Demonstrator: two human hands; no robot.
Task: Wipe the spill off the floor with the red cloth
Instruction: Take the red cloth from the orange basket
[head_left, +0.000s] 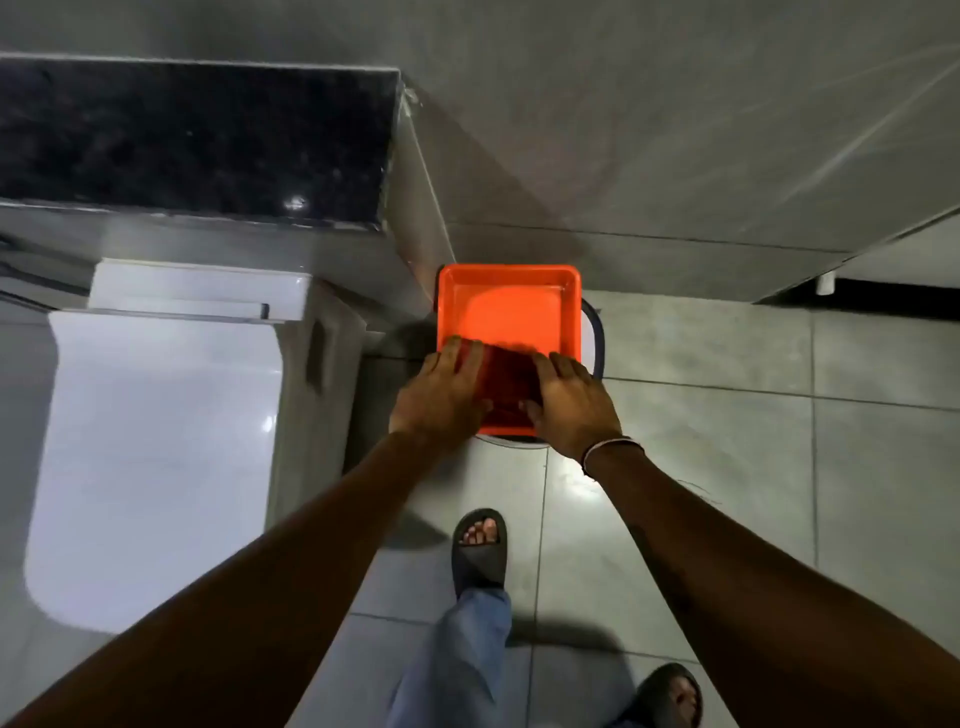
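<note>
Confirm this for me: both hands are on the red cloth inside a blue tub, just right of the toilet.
Not quite. The tub is orange, not blue, as the head view shows. The rest holds: the left hand and right hand are both on the red cloth inside it, just right of the toilet.

The orange tub (509, 306) looks like smooth, glossy plastic. The red cloth (506, 384) at its near edge is dark, soft fabric, matt against the shine. The floor (701, 467) is grey tile with a satin sheen, catching light near the tub. The toilet (156, 441) has a glossy white lid. The ledge (197, 140) behind it is polished black speckled stone. The sandals (480, 551) look matt, rubbery.
</note>
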